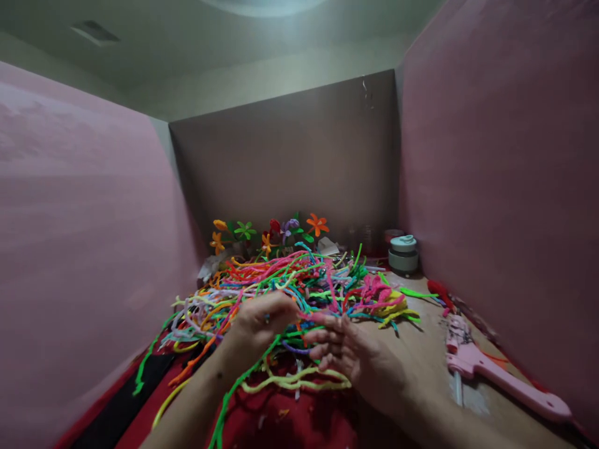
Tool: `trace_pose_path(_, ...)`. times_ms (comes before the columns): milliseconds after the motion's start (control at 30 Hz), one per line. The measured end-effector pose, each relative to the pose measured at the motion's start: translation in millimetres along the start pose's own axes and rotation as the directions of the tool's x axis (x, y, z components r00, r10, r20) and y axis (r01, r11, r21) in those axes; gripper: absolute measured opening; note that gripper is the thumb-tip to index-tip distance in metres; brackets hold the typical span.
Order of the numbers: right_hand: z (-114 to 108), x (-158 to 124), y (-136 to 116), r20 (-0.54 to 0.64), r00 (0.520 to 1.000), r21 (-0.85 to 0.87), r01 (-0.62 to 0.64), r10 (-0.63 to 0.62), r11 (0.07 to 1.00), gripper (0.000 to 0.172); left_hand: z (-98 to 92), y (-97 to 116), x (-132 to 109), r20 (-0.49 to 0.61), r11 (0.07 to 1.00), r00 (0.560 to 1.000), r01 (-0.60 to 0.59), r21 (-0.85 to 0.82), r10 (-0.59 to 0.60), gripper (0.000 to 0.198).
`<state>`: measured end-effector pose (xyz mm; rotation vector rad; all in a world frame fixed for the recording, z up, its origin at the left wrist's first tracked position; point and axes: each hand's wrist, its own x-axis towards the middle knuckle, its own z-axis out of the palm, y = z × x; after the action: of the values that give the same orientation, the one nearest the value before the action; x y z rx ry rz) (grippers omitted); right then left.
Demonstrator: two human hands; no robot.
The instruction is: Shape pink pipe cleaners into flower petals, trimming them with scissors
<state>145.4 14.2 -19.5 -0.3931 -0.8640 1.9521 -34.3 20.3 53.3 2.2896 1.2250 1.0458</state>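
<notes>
A short length of pink pipe cleaner (309, 317) stretches between my two hands, above the front of a tangled heap. My left hand (264, 319) is curled, and its fingertips pinch one end. At the other end, thumb and forefinger of my right hand (349, 349) close on the pink piece, while the lower fingers are loosely bent. Around and behind the hands spreads a heap of many-coloured pipe cleaners (276, 274). A green pipe cleaner (234, 386) runs down past my left forearm. Pale yellow pipe cleaners (299, 380) lie below the hands.
Pipe-cleaner flowers (318, 224) stand at the back. On the right are a lidded container (403, 255) and a pink glue gun (505, 377). Pink panels (496, 174) flank both sides, with a brown panel (290, 168) behind. Red cloth (285, 418) covers the front.
</notes>
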Motion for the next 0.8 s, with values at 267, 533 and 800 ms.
trace_pose_path(267,-13,9,-5,-0.142,0.989,0.115,0.050,-0.033,0.992,0.022,39.6,-8,-36,0.351,0.932,0.936,-0.156,0.326,0.033,0.026)
trace_pose_path(533,-6,8,-18,-0.164,0.981,0.125,0.125,-0.103,0.984,0.029,25.5,-19,-56,0.321,0.966,0.934,0.079,0.246,-0.158,0.024)
trace_pose_path(800,-8,7,-40,-0.255,0.957,0.162,0.186,-0.141,0.969,0.025,20.0,-26,-69,0.263,0.964,0.944,0.141,0.227,-0.200,0.025)
